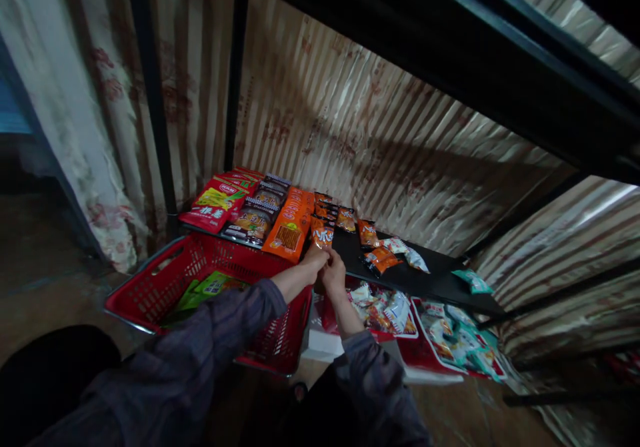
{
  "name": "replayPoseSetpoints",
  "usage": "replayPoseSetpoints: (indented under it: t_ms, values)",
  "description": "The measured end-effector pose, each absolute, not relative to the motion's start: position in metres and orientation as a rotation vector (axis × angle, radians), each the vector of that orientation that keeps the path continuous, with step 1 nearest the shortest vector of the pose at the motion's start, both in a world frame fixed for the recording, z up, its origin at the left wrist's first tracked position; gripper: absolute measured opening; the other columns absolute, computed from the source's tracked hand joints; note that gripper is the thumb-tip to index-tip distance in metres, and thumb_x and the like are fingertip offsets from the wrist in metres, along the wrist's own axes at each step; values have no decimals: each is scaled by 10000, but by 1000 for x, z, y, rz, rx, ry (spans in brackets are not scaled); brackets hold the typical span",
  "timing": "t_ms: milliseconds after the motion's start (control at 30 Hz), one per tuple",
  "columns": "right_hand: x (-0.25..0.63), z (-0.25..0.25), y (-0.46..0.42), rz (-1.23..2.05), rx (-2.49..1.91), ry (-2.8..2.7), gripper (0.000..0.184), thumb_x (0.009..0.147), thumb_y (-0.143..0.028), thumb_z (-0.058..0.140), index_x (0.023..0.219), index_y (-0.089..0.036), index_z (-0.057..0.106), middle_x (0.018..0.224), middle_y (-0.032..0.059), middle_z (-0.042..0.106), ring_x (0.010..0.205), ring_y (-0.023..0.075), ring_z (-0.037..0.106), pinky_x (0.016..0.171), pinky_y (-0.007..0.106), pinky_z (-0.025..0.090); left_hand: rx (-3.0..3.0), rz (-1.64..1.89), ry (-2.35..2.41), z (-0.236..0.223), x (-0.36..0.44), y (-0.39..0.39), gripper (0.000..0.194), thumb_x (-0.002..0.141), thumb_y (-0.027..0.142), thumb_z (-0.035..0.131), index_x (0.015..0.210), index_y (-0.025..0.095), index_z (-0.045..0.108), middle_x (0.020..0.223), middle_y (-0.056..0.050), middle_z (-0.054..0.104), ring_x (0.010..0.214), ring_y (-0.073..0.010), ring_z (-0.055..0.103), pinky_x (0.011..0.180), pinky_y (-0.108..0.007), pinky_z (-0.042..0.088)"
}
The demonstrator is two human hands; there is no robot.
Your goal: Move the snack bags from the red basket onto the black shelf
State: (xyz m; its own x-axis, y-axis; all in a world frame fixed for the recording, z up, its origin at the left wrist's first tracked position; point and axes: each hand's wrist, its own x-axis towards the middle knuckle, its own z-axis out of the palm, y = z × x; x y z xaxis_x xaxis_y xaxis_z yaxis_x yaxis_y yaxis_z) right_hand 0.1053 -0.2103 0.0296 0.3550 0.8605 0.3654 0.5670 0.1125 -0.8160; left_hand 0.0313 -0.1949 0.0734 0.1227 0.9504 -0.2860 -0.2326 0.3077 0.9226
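My left hand (316,258) and my right hand (333,271) meet at the front edge of a black shelf (350,250). Both are closed on the lower end of a small orange and black snack packet (323,232). Beside it on the left lies a long orange snack bag (290,223). Behind it sit a few more orange packets (326,208), and another orange packet (346,219) lies to the right. Farther right are an upright orange packet (368,233) and a flat one (381,259). My fingertips are partly hidden against the packet.
Red bags (219,200) and dark brown snack bags (253,219) fill the shelf's left end. White packets (416,260) and a teal packet (473,281) lie to the right. Below are a red basket (170,283) holding green bags (210,285) and bins of small packets (383,308). A dark beam (425,67) crosses above.
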Motion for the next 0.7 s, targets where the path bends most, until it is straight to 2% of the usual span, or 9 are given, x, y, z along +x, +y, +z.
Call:
replayPoseSetpoints:
  t_ms: [67, 133, 200, 300, 433, 567, 700]
  values:
    - [87, 38, -217, 362, -1562, -1364, 366, 749, -153, 494, 1062, -192, 680, 1097, 68, 716, 1035, 200, 641, 975, 325, 470, 871, 945, 1108, 81, 10, -201, 198, 927, 297, 599, 1040, 139, 637, 1010, -55, 659, 840, -156, 640, 739, -328, 557]
    - [72, 45, -222, 374, -1550, -1388, 371, 749, -144, 500, 1073, -198, 672, 1089, 52, 718, 1028, 191, 644, 976, 313, 468, 889, 907, 1125, 88, -7, -207, 86, 884, 140, 594, 819, 122, 646, 791, -24, 650, 701, -128, 612, 633, -248, 505]
    - [62, 49, -226, 381, -1551, -1393, 363, 756, -138, 500, 1070, -201, 671, 1083, 43, 719, 1016, 183, 648, 962, 302, 474, 897, 915, 1132, 91, -19, -210, 210, 821, 26, 545, 657, 143, 605, 629, 1, 594, 608, -112, 573, 546, -205, 430]
    - [60, 49, -227, 383, -1544, -1401, 345, 770, -137, 498, 1058, -212, 673, 1062, 32, 723, 990, 178, 653, 941, 301, 486, 894, 927, 1117, 92, -23, -213, 245, 767, 1, 522, 591, 166, 568, 517, 23, 527, 524, -105, 524, 469, -190, 360]
    - [83, 35, -223, 400, -1501, -1310, 337, 801, -174, 495, 1091, -202, 665, 1087, 52, 721, 1013, 178, 651, 955, 310, 481, 872, 914, 1066, 87, -8, -215, 218, 718, -9, 533, 595, 161, 590, 525, 15, 565, 517, -101, 533, 485, -179, 403]
    - [128, 17, -215, 340, -1539, -1103, 351, 832, -252, 479, 1130, -167, 644, 1103, 96, 704, 1023, 190, 637, 960, 329, 477, 839, 864, 1047, 81, 19, -211, 176, 740, 12, 563, 666, 162, 618, 619, -9, 638, 595, -113, 604, 595, -201, 514]
    - [181, 5, -208, 237, -1528, -873, 433, 843, -312, 439, 1202, -129, 598, 1178, 137, 661, 1056, 195, 620, 981, 339, 462, 818, 796, 1074, 74, 53, -199, 153, 771, 14, 574, 708, 149, 612, 685, -26, 645, 572, -106, 609, 599, -222, 541]
